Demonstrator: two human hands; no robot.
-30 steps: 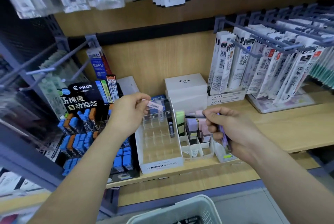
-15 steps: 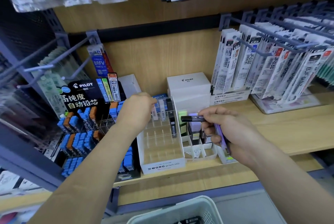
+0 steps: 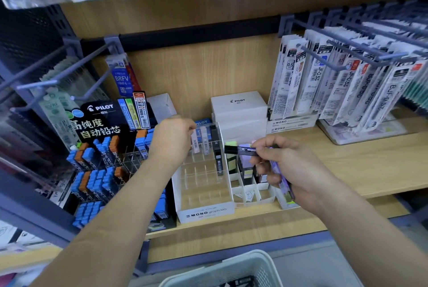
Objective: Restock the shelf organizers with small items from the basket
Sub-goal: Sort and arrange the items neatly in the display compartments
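A wooden shelf [image 3: 370,166] with a wood back panel faces me. Refill packs [image 3: 347,83] hang on grey hooks above and to the right of my right grip.

My left grip [image 3: 172,140] is curled at the back row of the clear organizer [image 3: 205,213], fingertips at the top of one pale lead case [image 3: 195,144]. I cannot tell whether they pinch it. A second pale case [image 3: 205,142] stands just beside it, with black cases [image 3: 217,157] in the column to its right.

My right grip [image 3: 289,166] is clamped on one black-capped lead case [image 3: 238,149], pinched between thumb and forefinger and pointing toward the left grip. Purple cases [image 3: 283,184] are tucked under its curled fingers, their number hidden. Under this grip sits one white divided tray [image 3: 250,191] with a green and a purple item in it.

Left of the left grip stands one black PILOT display [image 3: 99,122] of blue and orange cases. Behind both grips is a stack of white PILOT boxes [image 3: 238,106]. Below my forearms shows the rim of one white basket [image 3: 231,268].
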